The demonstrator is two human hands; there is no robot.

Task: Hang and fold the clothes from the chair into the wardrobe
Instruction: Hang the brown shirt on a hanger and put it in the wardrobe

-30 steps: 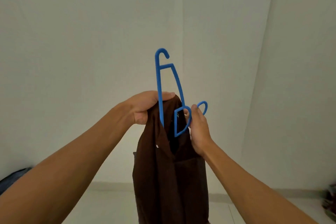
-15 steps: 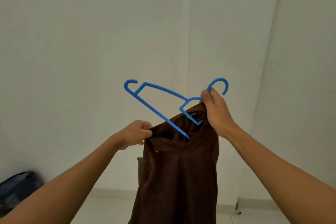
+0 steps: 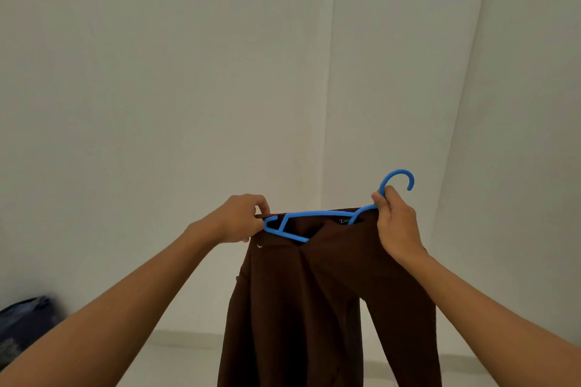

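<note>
A dark brown garment [image 3: 314, 298] hangs in front of me, its neck opening spread wide. A blue plastic hanger [image 3: 317, 214] lies nearly level inside that opening, its hook sticking up at the right. My right hand [image 3: 394, 223] grips the hanger at the base of the hook together with the right edge of the cloth. My left hand [image 3: 240, 220] pinches the garment's left shoulder edge right at the hanger's left end. The hanger's right arm is hidden inside the fabric.
Plain white walls meet in a corner [image 3: 330, 104] straight ahead. A dark blue bundle of cloth [image 3: 25, 324] lies low at the far left. Pale floor [image 3: 176, 364] shows below the garment.
The hanger has swung from upright to nearly level and sunk into the neck opening. My hands have moved apart, stretching the garment's top wide.
</note>
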